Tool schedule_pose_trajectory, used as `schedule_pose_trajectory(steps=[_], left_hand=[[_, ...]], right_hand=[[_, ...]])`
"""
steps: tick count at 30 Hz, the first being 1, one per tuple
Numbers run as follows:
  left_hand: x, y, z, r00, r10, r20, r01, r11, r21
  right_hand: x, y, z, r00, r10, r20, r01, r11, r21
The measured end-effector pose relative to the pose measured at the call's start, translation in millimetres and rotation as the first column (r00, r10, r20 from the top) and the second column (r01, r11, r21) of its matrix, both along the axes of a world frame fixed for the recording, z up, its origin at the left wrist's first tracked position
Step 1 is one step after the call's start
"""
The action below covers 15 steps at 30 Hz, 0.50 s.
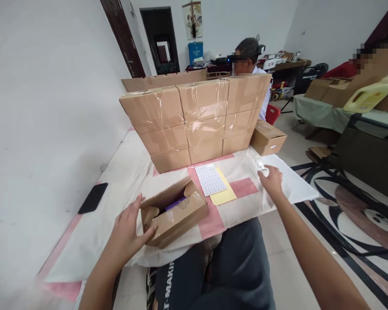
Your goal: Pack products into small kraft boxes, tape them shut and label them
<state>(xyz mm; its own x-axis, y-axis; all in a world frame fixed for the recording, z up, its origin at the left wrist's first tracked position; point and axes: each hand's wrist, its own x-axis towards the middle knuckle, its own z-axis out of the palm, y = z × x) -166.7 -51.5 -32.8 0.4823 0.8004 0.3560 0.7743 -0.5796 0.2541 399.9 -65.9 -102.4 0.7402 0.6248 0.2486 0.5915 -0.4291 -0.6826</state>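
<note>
An open cardboard box [181,219] lies near the table's front edge, with something purple [175,203] inside. My left hand [131,226] rests at its left end, thumb and fingers spread apart against the cardboard. Over on the right, my right hand [270,178] has its fingers round a small white tape dispenser [259,166] on the cloth. Between the hands lie a sheet of printed labels [211,179] and a yellow sheet [224,196], partly under it.
Stacked, taped cardboard boxes [203,120] form a wall at the table's back. A single closed box [268,137] stands right of them. A black phone [93,198] lies at the left. Behind the stack a person [247,56] wears a headset.
</note>
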Motion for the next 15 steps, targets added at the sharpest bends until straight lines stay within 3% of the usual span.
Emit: schedule_pose_trajectory(steps=[4, 9, 12, 15], left_hand=[[3, -15, -6.9, 0.992, -0.092, -0.084, 0.095, 0.995, 0.034], [36, -27, -10.0, 0.983, 0.039, -0.182, -0.027, 0.997, 0.067], [45, -25, -13.0, 0.987, 0.074, -0.139, -0.062, 0.994, 0.093], [43, -23, -17.9, 0.994, 0.069, -0.086, -0.060, 0.993, 0.099]], right_hand=[[54, 18, 18.9, 0.968, -0.036, -0.249, -0.012, 0.982, -0.187], [75, 45, 33.7, 0.905, -0.133, -0.404, -0.012, 0.942, -0.336], [77, 54, 37.1, 0.872, -0.160, -0.462, -0.012, 0.938, -0.348], [72, 57, 35.2, 0.870, -0.113, -0.480, -0.007, 0.971, -0.241]])
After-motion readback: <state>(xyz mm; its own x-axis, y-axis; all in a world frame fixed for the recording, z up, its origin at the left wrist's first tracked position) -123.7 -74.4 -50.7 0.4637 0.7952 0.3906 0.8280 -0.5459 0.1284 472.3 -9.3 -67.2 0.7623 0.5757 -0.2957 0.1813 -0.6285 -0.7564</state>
